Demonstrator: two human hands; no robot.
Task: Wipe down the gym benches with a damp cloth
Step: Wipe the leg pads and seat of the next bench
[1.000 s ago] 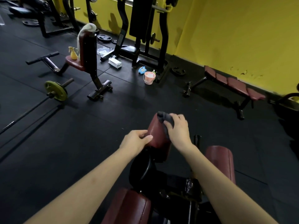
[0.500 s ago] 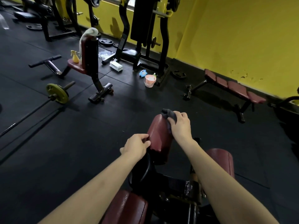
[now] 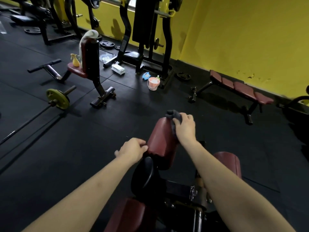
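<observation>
The right hand (image 3: 184, 127) gripped one dark cloth (image 3: 173, 117), fingers curled over it, pressing it on the far top of a maroon pad (image 3: 161, 141). The left hand (image 3: 132, 149) held that pad's near left edge with bent fingers. Three maroon pads showed on this bench, one under the hands, one at right (image 3: 229, 163), and one at bottom (image 3: 130, 215). Two other benches stood on the floor, one upright (image 3: 88, 59) and one flat (image 3: 240, 88). One pink bucket (image 3: 153, 83) sat between them, and one yellow spray bottle (image 3: 75, 60) sat on the upright bench's seat.
</observation>
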